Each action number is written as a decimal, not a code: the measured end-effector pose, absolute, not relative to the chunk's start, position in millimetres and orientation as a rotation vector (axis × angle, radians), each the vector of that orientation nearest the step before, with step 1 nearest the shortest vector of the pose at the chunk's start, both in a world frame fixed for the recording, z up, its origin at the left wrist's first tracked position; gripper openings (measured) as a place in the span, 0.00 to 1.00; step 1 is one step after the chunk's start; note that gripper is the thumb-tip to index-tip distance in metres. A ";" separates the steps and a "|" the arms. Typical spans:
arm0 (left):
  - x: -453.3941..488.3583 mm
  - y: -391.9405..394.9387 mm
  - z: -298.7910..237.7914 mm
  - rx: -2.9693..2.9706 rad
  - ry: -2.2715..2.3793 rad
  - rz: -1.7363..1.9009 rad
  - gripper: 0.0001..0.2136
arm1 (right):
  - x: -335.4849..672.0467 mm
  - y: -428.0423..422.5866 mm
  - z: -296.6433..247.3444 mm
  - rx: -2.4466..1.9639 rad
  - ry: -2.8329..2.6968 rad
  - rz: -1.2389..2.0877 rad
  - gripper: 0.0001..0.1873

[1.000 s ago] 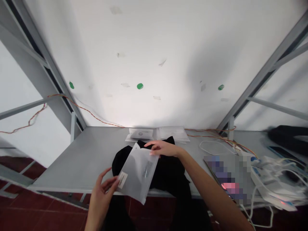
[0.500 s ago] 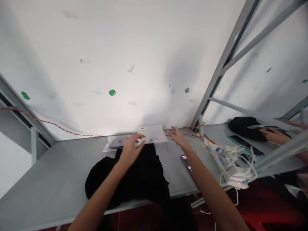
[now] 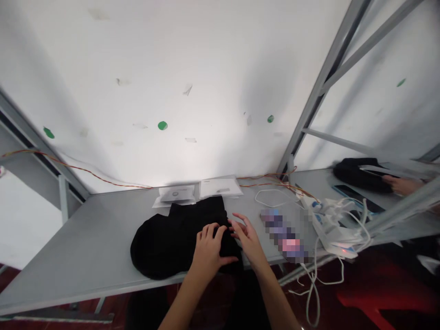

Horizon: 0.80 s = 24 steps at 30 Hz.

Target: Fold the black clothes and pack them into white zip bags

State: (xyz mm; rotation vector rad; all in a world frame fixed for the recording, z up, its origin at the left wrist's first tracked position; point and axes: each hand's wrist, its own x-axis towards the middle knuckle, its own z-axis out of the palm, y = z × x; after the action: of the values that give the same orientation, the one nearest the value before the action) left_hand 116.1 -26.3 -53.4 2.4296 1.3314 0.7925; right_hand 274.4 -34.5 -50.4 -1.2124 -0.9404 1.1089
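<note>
A piece of black fabric (image 3: 172, 243), rounded at its left end, lies on the grey table (image 3: 82, 247); I cannot tell what kind of article it is. Over its right part rests my left hand (image 3: 211, 245), fingers bent and apart, the thumb stretched to the right. My right hand (image 3: 247, 236) is at the fabric's right edge, fingers spread, with the fingertips close to those of the left hand. Neither hand visibly grips anything. Behind the fabric, against the wall, lie a white box (image 3: 220, 187) and a clear packet with a grey label (image 3: 176, 194).
A phone-like object (image 3: 283, 236), blurred into blocks, lies right of my hands. Beyond it a white power strip (image 3: 330, 229) carries plugs and tangled cables. Twisted wires (image 3: 92, 173) run along the wall. Past the metal frame (image 3: 312, 105), another person's hand (image 3: 402, 184) is near black fabric.
Both hands have come back from the white items at the wall to the black fabric's right side. The left hand no longer shows the small white thing near its fingers. The view has shifted slightly.
</note>
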 end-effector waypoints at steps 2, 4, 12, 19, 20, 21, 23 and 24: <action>114.4 -26.7 -49.1 2.275 1.309 0.925 0.29 | 269.6 -29.8 -41.1 -1.160 -0.943 1.144 0.32; 107.8 -26.9 -42.1 2.072 1.281 1.094 0.23 | 265.3 -25.7 -36.8 -1.095 -0.963 1.182 0.31; 31.9 -41.3 -40.9 1.466 1.974 1.449 0.15 | 261.0 -29.2 -63.3 -1.322 -1.481 0.862 0.31; 7.7 -53.4 -50.3 2.076 2.151 1.379 0.17 | 256.7 -33.7 -65.8 -1.400 -1.563 0.692 0.27; 11.1 -50.6 -47.7 2.156 2.089 1.263 0.19 | 256.7 -32.6 -65.1 -1.397 -1.548 0.679 0.26; 13.9 -46.8 -44.7 2.213 2.046 1.154 0.18 | 257.3 -31.5 -64.5 -1.394 -1.528 0.673 0.24; 14.4 -39.0 -39.0 2.239 2.007 1.036 0.12 | 260.9 -30.2 -63.4 -1.392 -1.480 0.677 0.21; 11.1 -36.0 -36.8 2.202 2.005 1.042 0.08 | 264.1 -30.3 -63.1 -1.392 -1.456 0.682 0.19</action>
State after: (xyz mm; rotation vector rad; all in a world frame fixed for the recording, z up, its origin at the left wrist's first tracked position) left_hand 11.1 -36.0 -36.8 2.2017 2.0054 1.0419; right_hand 264.1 -30.3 -63.1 -1.3924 -1.4561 0.6817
